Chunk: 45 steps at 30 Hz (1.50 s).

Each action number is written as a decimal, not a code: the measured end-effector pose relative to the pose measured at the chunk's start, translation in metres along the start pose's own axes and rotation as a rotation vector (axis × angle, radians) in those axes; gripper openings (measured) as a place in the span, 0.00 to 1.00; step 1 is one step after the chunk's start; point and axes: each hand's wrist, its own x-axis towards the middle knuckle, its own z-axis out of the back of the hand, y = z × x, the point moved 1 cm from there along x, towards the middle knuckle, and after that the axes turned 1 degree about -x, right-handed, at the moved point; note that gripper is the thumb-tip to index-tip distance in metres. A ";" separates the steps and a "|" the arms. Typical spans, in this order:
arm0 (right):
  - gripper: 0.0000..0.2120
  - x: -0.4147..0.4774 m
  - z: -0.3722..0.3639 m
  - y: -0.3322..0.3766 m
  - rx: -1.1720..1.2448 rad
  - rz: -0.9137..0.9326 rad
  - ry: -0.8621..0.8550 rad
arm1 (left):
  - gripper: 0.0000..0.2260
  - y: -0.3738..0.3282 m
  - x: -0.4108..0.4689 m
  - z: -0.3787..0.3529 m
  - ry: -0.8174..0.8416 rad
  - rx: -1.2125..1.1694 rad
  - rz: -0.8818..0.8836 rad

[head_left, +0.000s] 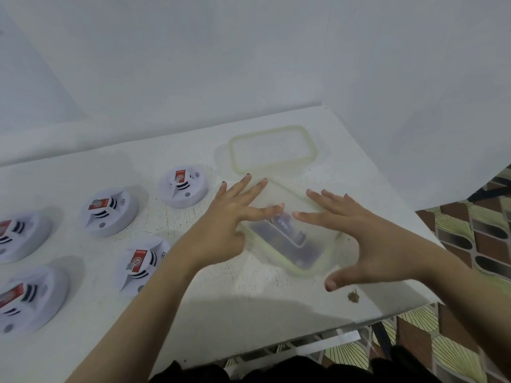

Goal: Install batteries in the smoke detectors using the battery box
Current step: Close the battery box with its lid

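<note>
A person's left hand (229, 217) and right hand (367, 233) are spread flat with straight fingers, holding nothing, over a clear battery box (304, 262) on the right of a white table (249, 299). Whether they touch it is unclear. Its lid (272, 149) lies just behind it, and five smoke detectors (183, 186) sit to the left.

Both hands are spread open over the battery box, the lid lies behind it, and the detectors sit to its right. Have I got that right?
No. The head view shows the smoke detectors to the left of the battery box, not its right. The left hand and right hand are spread open over it, and the lid lies behind it.
</note>
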 end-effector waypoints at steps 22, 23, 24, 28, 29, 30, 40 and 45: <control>0.27 0.000 -0.042 0.011 -0.057 0.159 -0.475 | 0.41 -0.020 -0.040 -0.037 -0.127 -0.005 -0.068; 0.24 0.001 -0.037 0.010 0.023 0.159 -0.457 | 0.42 -0.020 -0.040 -0.033 -0.083 -0.035 -0.075; 0.23 0.004 -0.032 0.009 0.074 0.158 -0.446 | 0.42 -0.021 -0.040 -0.029 -0.027 -0.061 -0.083; 0.24 0.015 -0.019 0.005 0.066 0.148 -0.351 | 0.43 -0.021 -0.040 -0.013 0.123 -0.037 -0.057; 0.27 0.015 -0.017 0.003 0.032 0.143 -0.300 | 0.44 -0.020 -0.039 -0.009 0.102 -0.001 -0.041; 0.31 0.014 -0.017 0.000 -0.016 0.140 -0.249 | 0.44 -0.021 -0.038 -0.005 0.063 0.035 -0.024; 0.29 0.016 -0.036 0.005 -0.306 0.141 -0.484 | 0.48 -0.023 -0.039 -0.017 0.023 0.164 0.142; 0.24 0.017 -0.044 0.009 -0.249 0.106 -0.587 | 0.41 -0.024 -0.039 -0.028 -0.163 0.198 0.118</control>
